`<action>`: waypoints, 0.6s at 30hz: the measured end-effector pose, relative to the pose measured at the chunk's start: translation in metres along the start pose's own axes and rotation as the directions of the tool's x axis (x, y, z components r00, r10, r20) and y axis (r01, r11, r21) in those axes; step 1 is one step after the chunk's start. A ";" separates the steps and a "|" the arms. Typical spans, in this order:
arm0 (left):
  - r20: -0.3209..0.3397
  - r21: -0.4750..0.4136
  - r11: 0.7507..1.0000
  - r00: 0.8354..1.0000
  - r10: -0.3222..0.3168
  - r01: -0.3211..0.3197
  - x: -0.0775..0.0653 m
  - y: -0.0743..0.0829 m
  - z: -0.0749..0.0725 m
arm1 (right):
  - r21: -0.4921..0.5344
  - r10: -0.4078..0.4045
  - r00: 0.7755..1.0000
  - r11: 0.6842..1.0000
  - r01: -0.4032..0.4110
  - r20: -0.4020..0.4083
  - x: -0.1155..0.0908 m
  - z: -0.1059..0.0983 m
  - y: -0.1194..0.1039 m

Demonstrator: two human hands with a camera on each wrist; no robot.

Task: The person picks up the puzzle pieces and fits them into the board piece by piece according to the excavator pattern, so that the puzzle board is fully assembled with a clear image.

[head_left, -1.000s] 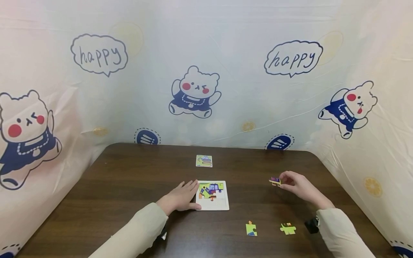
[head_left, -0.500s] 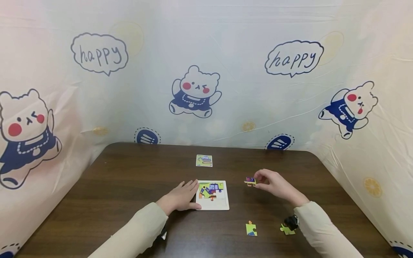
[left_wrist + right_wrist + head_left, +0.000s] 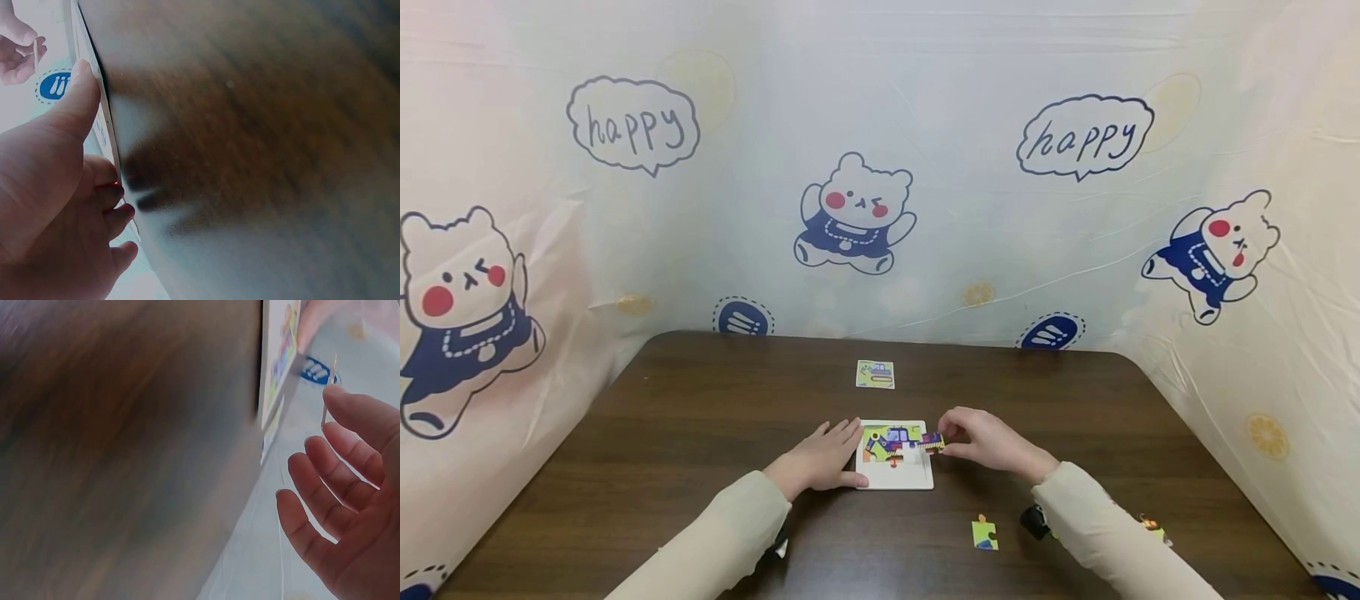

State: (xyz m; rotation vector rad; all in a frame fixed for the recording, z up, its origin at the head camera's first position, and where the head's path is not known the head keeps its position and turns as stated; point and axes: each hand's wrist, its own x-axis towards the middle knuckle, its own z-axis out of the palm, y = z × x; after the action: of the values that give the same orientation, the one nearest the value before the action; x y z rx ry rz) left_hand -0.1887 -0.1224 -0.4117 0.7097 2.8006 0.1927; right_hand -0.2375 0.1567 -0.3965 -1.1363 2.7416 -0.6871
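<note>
A white puzzle tray [image 3: 891, 477] lies mid-table, its upper part filled with joined jigsaw pieces [image 3: 883, 437] printed in green, blue and orange. My left hand [image 3: 822, 457] rests along its left edge, fingers extended and thumb at the lower corner. Between thumb and index finger, my right hand [image 3: 991, 438] pinches a purple and yellow jigsaw piece [image 3: 933, 442], which overlaps the tray's right edge in the head view. The right wrist view shows that piece [image 3: 324, 417] edge-on, raised above the tray [image 3: 272, 369], with the other fingers spread loosely.
Behind the tray lies a small picture card [image 3: 876, 374]. One green jigsaw piece [image 3: 984, 532] sits in front, right of the tray. Another loose piece [image 3: 1153, 527] shows partly from behind the right sleeve [image 3: 1112, 521]. A printed cloth [image 3: 955, 275] hangs behind the table.
My right hand has carried the purple and yellow jigsaw piece leftward, from the right of the table to the tray's right edge. The left hand and tray have stayed put.
</note>
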 end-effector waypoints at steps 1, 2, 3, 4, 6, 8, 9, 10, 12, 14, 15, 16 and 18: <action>0.000 0.002 1.000 1.000 0.000 0.000 0.000 0.000 0.000 | -0.003 0.003 1.000 1.000 -0.003 0.005 0.002 0.002 -0.001; 0.000 0.002 1.000 1.000 0.001 -0.001 0.000 0.000 0.000 | -0.006 0.009 1.000 1.000 -0.008 0.010 0.004 0.004 -0.002; 0.000 0.003 1.000 1.000 0.001 -0.001 0.000 0.000 0.000 | -0.007 0.014 1.000 1.000 -0.014 0.014 0.005 0.006 -0.003; 0.000 0.003 1.000 1.000 0.001 -0.001 0.000 0.000 0.000 | -0.009 0.020 1.000 1.000 -0.020 0.018 0.007 0.008 -0.004; 0.001 0.003 1.000 1.000 0.001 -0.001 0.000 -0.001 0.001 | -0.020 0.027 0.999 0.999 -0.026 0.024 0.010 0.012 -0.006; 0.001 0.002 1.000 1.000 0.002 -0.002 0.000 -0.001 0.001 | -0.028 0.032 0.999 0.999 -0.032 0.028 0.013 0.015 -0.007; 0.000 0.000 1.000 1.000 0.002 -0.002 0.000 -0.001 0.001 | -0.032 0.036 0.999 0.999 -0.035 0.029 0.014 0.017 -0.007; 0.000 0.001 1.000 1.000 0.002 -0.002 0.000 -0.001 0.001 | -0.037 0.040 0.999 0.999 -0.039 0.030 0.015 0.018 -0.008; 0.000 0.002 1.000 1.000 0.004 -0.004 0.000 -0.001 0.001 | -0.043 0.046 0.998 0.998 -0.045 0.031 0.017 0.021 -0.008; 0.000 0.001 1.000 1.000 0.004 -0.004 0.000 -0.001 0.001 | -0.045 0.050 0.998 0.998 -0.048 0.031 0.018 0.022 -0.009; 0.000 0.002 1.000 1.000 0.004 -0.004 0.000 -0.001 0.001 | -0.049 0.051 0.998 0.998 -0.050 0.032 0.019 0.023 -0.010; 0.001 0.002 1.000 1.000 0.002 -0.002 0.000 -0.001 0.001 | -0.051 0.053 0.998 0.997 -0.051 0.032 0.019 0.024 -0.010; 0.002 -0.001 1.000 1.000 0.001 -0.001 -0.001 -0.001 0.001 | -0.055 0.059 0.998 0.997 -0.057 0.032 0.020 0.025 -0.011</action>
State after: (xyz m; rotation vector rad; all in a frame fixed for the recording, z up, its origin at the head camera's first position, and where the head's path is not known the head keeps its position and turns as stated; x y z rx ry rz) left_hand -0.1884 -0.1231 -0.4123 0.7104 2.7982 0.1933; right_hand -0.2387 0.1268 -0.4127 -1.0642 2.7689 -0.5851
